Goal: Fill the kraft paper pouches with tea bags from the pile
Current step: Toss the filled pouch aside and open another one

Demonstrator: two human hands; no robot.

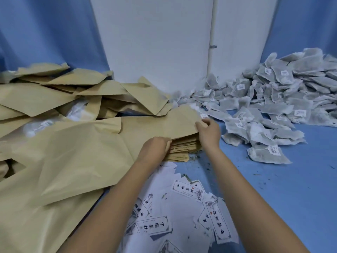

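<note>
The pouches (184, 149) are flat, tan kraft paper, lying in a neat stack at the centre of the frame, their layered edges facing us. Over the stack lies a wide kraft top layer (160, 126); we cannot tell whether it is a pouch or part of the big creased kraft sheet (63, 161) that fills the lower left.

Our right hand (207, 132) pinches the right edge of that top layer between thumb and curled fingers, with the edge raised off the stack. Our left hand (155, 148) is at the stack's near side, fingers curled with their tips hidden among the pouches; we cannot tell whether they pinch one.

The tea bags (282, 99) are grey-green mesh sachets with small white tags, heaped at the right of the frame and spilling toward the stack.

More pouches (54, 92) are piled loosely at the upper left. Pale patches (76, 110) show among them, too blurred to tell what they are.

White labels (182, 207) with black characters lie scattered at the bottom centre between our forearms. Everything rests on a blue cloth (291, 189) flecked with crumbs (195, 157) beside the stack.
</note>
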